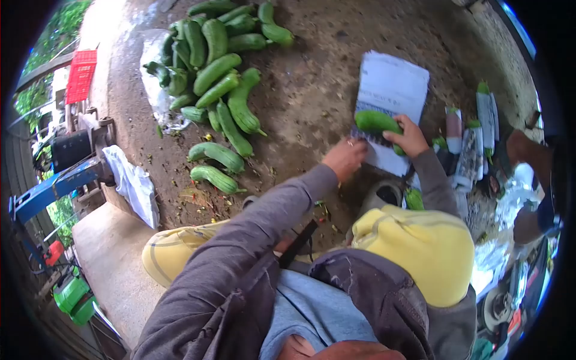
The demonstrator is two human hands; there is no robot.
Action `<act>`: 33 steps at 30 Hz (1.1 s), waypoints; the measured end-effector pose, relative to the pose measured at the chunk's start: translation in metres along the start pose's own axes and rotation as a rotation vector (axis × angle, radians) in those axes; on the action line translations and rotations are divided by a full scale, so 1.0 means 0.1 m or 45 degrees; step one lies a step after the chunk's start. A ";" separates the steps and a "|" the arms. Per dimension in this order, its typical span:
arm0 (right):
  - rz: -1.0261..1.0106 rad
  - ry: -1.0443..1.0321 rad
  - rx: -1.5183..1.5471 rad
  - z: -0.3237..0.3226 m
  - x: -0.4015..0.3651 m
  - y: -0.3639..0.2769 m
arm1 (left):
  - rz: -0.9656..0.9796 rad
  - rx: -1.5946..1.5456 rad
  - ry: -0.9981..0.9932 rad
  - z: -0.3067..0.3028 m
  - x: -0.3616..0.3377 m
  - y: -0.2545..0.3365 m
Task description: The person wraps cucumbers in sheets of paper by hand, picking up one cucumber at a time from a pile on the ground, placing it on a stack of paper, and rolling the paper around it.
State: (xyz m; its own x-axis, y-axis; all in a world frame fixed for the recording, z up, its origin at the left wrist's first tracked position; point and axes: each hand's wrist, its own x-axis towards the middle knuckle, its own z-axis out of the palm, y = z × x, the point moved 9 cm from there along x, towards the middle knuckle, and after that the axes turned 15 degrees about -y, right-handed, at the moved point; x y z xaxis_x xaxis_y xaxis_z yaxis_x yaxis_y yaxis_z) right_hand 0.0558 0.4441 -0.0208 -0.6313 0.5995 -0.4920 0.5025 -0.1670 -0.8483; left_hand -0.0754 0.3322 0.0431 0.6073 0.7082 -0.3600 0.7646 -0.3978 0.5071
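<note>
A printed paper sheet (393,78), perhaps newspaper, lies on the dirt floor in front of me. Across its lower part rests a long green gourd (375,122). My right hand (411,138) is closed around the gourd's right end. At the sheet's lower left edge is my left hand (346,157), its fingers bent and pressed together on the paper; the fingertips are partly hidden. Left of the paper, a heap of green gourds (213,45) is piled on the ground, partly over a clear plastic sheet (155,90).
Several paper-wrapped gourds (471,156) lie to the right, beside another person's arm (531,156). An unwrapped gourd (414,198) lies near my right knee. A white plastic bag (132,183), a blue metal frame (57,187) and a red crate (81,76) are at the left.
</note>
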 end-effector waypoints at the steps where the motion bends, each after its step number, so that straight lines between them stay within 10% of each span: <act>1: 0.015 0.029 -0.041 0.04 -0.02 0.02 | 0.017 -0.018 -0.013 0.04 0.00 -0.02; 14: -0.299 0.608 -0.348 -0.31 -0.68 -0.99 | 0.128 -0.042 0.389 -0.74 0.00 0.16; 20: -0.636 0.080 -0.504 0.63 -0.92 -1.42 | 0.174 -0.165 0.632 -0.87 0.38 -0.16; 24: -0.503 0.425 -0.981 0.57 -0.66 -1.29 | 0.114 -0.280 0.423 -0.89 0.60 -0.32; 27: -0.437 0.474 -0.905 0.34 -0.38 -1.10 | -0.034 -0.490 0.373 -0.89 0.69 -0.51; 30: -0.404 0.385 -1.012 0.27 -0.21 -1.10 | -0.139 -0.435 1.000 -1.17 0.34 -0.57; 33: -0.357 0.334 -1.137 0.21 -0.09 -1.16 | -0.537 -0.611 0.843 -0.95 0.06 -0.84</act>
State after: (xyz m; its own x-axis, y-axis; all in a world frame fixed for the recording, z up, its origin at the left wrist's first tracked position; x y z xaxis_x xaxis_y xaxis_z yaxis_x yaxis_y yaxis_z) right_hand -0.0094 0.4415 0.0779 -0.6989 0.7006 -0.1436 0.6856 0.5991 -0.4135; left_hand -0.1559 0.4254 0.0727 -0.0622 0.9879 -0.1418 0.6331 0.1488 0.7596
